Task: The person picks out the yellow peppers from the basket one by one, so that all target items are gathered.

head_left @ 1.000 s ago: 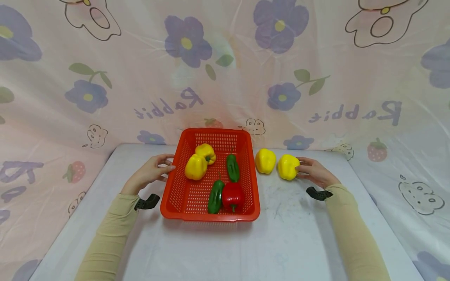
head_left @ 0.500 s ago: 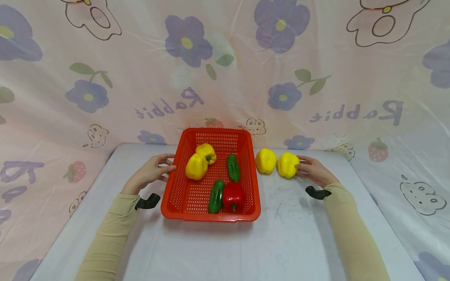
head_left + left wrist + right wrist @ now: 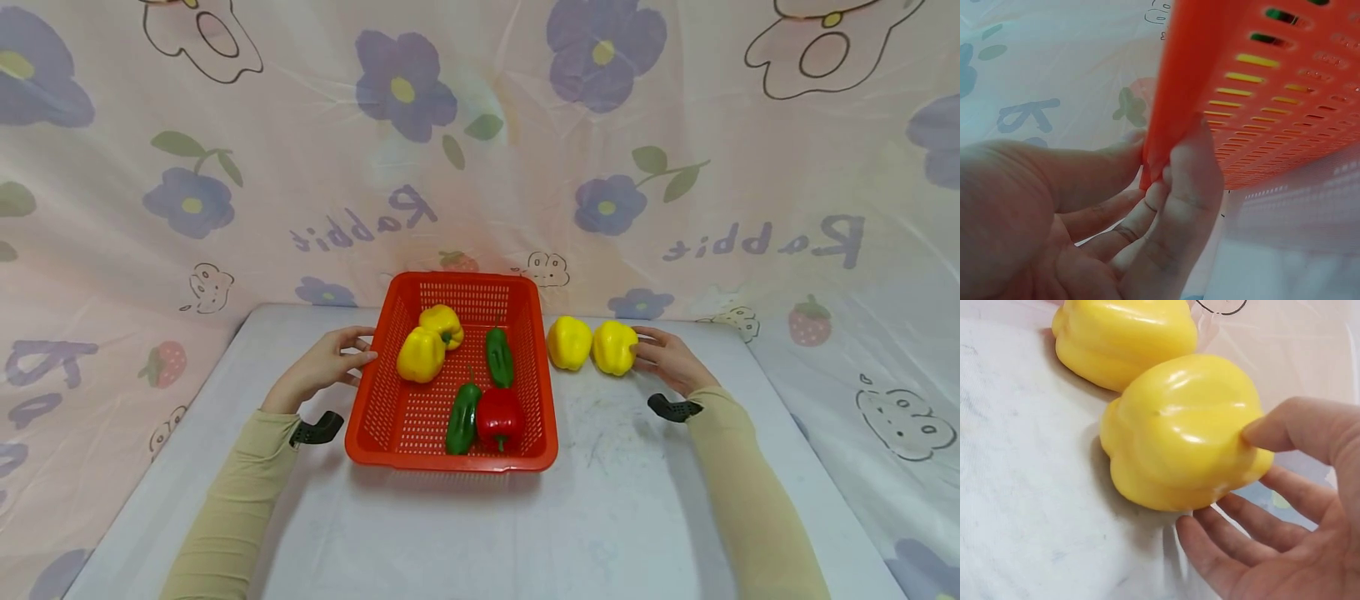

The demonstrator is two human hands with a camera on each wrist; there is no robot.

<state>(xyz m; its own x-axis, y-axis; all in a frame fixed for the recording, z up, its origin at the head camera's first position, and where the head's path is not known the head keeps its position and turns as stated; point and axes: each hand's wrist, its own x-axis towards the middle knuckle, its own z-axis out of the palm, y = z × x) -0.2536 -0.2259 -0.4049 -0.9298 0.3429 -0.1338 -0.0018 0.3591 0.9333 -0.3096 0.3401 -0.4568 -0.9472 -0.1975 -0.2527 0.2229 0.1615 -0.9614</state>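
Note:
In the head view, my left hand (image 3: pixel 322 365) is at the left side of a red plastic basket (image 3: pixel 375 457). The left wrist view shows its thumb and fingers pinching the basket's rim (image 3: pixel 1179 81). My right hand (image 3: pixel 671 360) holds the right end of a yellow bell pepper (image 3: pixel 614 347), thumb on top and fingers below in the right wrist view. Another yellow bell pepper (image 3: pixel 570 342) stands close to its left, just outside the basket. Inside the basket lie two yellow bell peppers (image 3: pixel 421 356), two green chili peppers (image 3: pixel 462 419) and a red bell pepper (image 3: pixel 500 419).
A white-covered table (image 3: pixel 450 533) bears everything. Behind it hangs a pale patterned cloth (image 3: pixel 480 208) with flowers and rabbits, close to the basket's far side. Black wrist cameras (image 3: pixel 318 428) sit on both forearms.
The right hand and its yellow bell pepper have shifted slightly left and away from me, closer to the other pepper. The left hand and basket keep their places; the view has shifted a little.

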